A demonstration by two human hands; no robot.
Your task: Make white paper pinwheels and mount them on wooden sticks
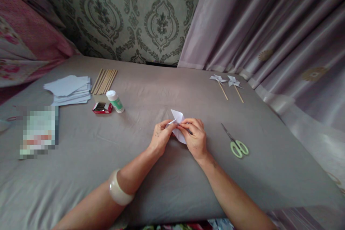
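Between my two hands is a white paper pinwheel (179,116), its points folded in toward the middle and one blade standing up at the far side. My left hand (161,136) pinches its left side, thumb on top near the centre. From the right, my right hand (194,136) pinches the paper at the centre with thumb and forefinger. The fingertips hide the pinwheel's middle, so I cannot tell whether a pin is there. Scissors (235,143) with light green handles lie to the right of my right hand, blades slightly apart.
At the back right lie two finished pinwheels on sticks, one pinwheel (217,79) beside another pinwheel (234,81). On the left are stacked white paper (68,90), wooden sticks (105,81), a red box (102,108), a white-green glue bottle (115,101) and a blurred packet (39,133).
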